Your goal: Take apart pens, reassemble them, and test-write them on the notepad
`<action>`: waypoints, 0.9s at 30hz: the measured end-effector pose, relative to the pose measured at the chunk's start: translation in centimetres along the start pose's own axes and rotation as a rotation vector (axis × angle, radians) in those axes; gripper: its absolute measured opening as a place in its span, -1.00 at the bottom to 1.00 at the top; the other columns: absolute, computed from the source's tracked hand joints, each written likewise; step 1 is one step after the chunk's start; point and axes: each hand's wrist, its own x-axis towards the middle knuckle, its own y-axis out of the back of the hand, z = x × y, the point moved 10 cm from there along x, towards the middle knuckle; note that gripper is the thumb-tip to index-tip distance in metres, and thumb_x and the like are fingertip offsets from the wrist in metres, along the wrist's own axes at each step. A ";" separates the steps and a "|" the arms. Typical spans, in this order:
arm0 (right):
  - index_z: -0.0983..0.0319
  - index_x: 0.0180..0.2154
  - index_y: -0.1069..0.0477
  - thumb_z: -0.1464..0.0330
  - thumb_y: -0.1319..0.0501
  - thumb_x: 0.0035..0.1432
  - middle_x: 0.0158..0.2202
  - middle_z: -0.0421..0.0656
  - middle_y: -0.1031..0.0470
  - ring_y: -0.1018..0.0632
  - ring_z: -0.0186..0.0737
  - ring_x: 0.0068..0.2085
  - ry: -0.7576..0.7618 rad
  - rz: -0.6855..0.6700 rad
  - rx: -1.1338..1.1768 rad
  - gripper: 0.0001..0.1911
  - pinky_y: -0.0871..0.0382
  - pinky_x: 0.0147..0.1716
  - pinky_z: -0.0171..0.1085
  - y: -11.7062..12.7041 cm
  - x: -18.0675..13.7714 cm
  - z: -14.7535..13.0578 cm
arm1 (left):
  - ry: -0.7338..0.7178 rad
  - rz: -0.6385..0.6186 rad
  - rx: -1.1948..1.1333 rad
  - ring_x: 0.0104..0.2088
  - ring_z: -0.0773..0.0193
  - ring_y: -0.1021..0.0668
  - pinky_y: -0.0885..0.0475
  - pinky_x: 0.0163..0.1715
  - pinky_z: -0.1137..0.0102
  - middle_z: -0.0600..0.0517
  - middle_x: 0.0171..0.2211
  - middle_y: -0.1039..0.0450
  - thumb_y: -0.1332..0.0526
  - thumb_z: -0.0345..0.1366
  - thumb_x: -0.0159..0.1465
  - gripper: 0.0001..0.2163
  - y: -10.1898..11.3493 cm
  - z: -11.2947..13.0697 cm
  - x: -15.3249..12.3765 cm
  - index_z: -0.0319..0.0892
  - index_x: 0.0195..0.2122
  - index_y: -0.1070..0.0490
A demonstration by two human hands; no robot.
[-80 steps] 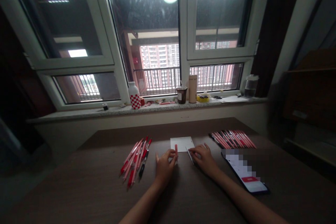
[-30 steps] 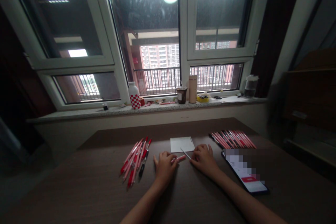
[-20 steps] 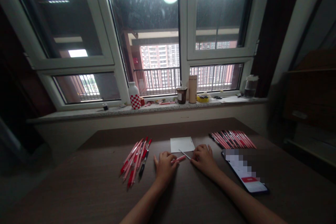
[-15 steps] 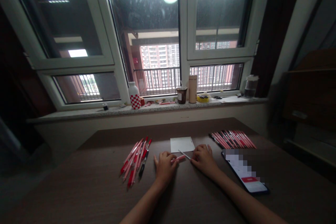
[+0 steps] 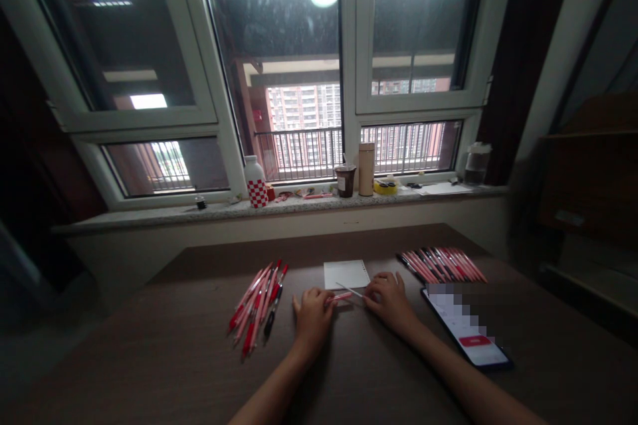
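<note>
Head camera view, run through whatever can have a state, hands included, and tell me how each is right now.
left hand, closed on pink tube
pink tube, held roughly sideways
right hand, closed on thin white stick
thin white stick, slanted
left pens, loosely heaped
right pens, lined up side by side
white sheet, flat
phone, face up, screen lit
checkered bottle, upright
brown cup, upright
tan flask, upright

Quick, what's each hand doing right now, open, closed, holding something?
Left hand: closed, holding a pink pen part.
Right hand: closed, holding a thin white stick.
</note>
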 end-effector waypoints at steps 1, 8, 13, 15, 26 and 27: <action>0.16 -0.44 -0.49 0.30 -0.21 0.08 -0.31 -0.16 -0.52 -0.36 -0.05 0.00 -0.008 0.000 0.006 -0.88 0.27 0.19 0.13 0.0 0.0 0.1 | 0.000 0.003 0.002 -0.05 0.15 -0.42 0.11 0.18 -0.13 0.03 -0.19 -0.47 -0.07 -0.20 0.28 -0.80 0.0 0.0 0.0 0.01 -0.21 -0.48; 0.17 -0.39 -0.49 0.32 -0.16 0.12 -0.24 -0.13 -0.50 -0.43 -0.13 -0.06 -0.017 0.035 0.069 -0.86 0.30 0.22 0.12 0.1 0.4 0.9 | 0.010 -0.009 0.020 -0.04 0.16 -0.42 0.12 0.18 -0.11 0.03 -0.18 -0.48 -0.06 -0.19 0.28 -0.79 0.0 0.0 0.1 0.02 -0.19 -0.48; 0.16 -0.36 -0.49 0.36 -0.16 0.12 -0.24 -0.15 -0.51 -0.44 -0.15 -0.08 -0.030 0.057 0.074 -0.87 0.27 0.22 0.12 0.1 0.6 1.6 | 0.013 -0.006 -0.016 -0.04 0.14 -0.42 0.12 0.18 -0.13 0.01 -0.19 -0.47 -0.05 -0.17 0.28 -0.77 0.1 0.0 0.1 0.00 -0.20 -0.49; 0.14 -0.27 -0.50 0.37 -0.15 0.13 -0.25 -0.15 -0.52 -0.44 -0.14 -0.07 -0.038 0.056 0.075 -0.83 0.28 0.22 0.12 0.0 0.7 1.8 | 0.011 0.002 -0.022 -0.04 0.14 -0.42 0.12 0.18 -0.12 0.02 -0.19 -0.48 -0.06 -0.18 0.28 -0.78 0.2 0.0 0.1 0.00 -0.20 -0.49; 0.08 -0.25 -0.52 0.35 -0.09 0.17 -0.19 -0.16 -0.53 -0.37 -0.09 -0.01 -0.071 0.007 -0.005 -0.77 0.18 0.17 0.11 -0.4 0.4 1.9 | 0.032 -0.001 0.017 -0.05 0.15 -0.42 0.07 0.18 -0.08 0.01 -0.15 -0.48 -0.04 -0.21 0.29 -0.79 0.3 0.1 0.1 -0.03 -0.21 -0.46; 0.09 -0.25 -0.51 0.35 -0.08 0.17 -0.19 -0.16 -0.52 -0.36 -0.08 -0.01 -0.091 0.006 0.001 -0.77 0.17 0.16 0.11 -0.4 0.4 2.1 | 0.035 0.000 0.014 -0.05 0.15 -0.43 0.07 0.18 -0.07 0.01 -0.15 -0.48 -0.04 -0.21 0.29 -0.79 0.3 0.0 0.1 -0.03 -0.21 -0.46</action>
